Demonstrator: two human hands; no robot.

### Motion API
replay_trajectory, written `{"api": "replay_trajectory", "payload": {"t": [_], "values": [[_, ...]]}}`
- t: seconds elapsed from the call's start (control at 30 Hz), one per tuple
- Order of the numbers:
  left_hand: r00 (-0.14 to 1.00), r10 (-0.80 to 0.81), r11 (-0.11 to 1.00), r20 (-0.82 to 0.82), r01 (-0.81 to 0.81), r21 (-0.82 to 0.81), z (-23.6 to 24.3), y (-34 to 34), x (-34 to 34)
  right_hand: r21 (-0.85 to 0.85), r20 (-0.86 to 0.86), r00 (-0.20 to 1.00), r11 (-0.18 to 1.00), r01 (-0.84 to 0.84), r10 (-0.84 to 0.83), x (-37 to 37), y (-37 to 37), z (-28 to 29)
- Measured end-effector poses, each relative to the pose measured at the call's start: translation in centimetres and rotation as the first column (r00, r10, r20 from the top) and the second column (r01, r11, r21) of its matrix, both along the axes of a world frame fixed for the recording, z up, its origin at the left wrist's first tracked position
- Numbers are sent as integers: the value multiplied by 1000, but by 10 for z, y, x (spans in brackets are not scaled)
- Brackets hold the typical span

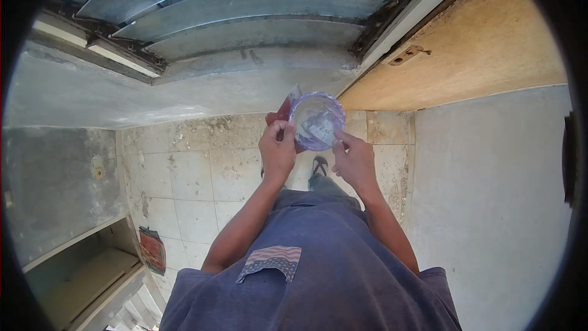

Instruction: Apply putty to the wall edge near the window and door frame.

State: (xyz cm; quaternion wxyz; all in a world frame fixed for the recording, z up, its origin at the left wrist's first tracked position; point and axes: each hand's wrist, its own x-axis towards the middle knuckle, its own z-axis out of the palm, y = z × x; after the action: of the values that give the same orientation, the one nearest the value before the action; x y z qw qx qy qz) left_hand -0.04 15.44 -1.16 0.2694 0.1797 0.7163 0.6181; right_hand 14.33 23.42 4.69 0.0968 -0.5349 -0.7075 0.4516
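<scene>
One round tub [311, 143] is held up in front of the person's body, above the tiled floor [190, 171] and near the middle of the scene. Its purple rim and wall are smeared with whitish residue, and pale paste coats the inside. A lighter grey patch [321, 126] lies in it toward the right; whether this is a blade or thicker paste cannot be told. The left hand [278, 152] is closed in a pinch on the tub's left edge. Just beyond that hand, a dark red flat object [282, 111] with a grey tip juts out from behind the tub. The right hand [354, 160] has its fingers curled at the right edge, near the grey patch; its exact hold cannot be told.
</scene>
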Motion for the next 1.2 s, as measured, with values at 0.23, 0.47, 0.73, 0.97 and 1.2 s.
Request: {"api": "replay_trajectory", "payload": {"t": [0.23,0.47,0.73,0.97,1.2], "values": [[995,-59,995,-75,52,-83,12,-4,1,227,166,980,963,-145,108,-2,-11,-14],[979,-141,981,-150,119,-151,11,-10,-8,265,234,952,929,-260,199,3,-12,-8],[963,-265,953,-56,252,-168,12,-15,-18,321,376,834,788,-526,403,26,16,17],[921,-390,900,4,382,-211,21,-14,-17,257,493,674,649,-717,550,30,38,31],[858,-513,839,36,509,-190,18,-13,-23,237,451,578,534,-812,680,29,49,32]]}}
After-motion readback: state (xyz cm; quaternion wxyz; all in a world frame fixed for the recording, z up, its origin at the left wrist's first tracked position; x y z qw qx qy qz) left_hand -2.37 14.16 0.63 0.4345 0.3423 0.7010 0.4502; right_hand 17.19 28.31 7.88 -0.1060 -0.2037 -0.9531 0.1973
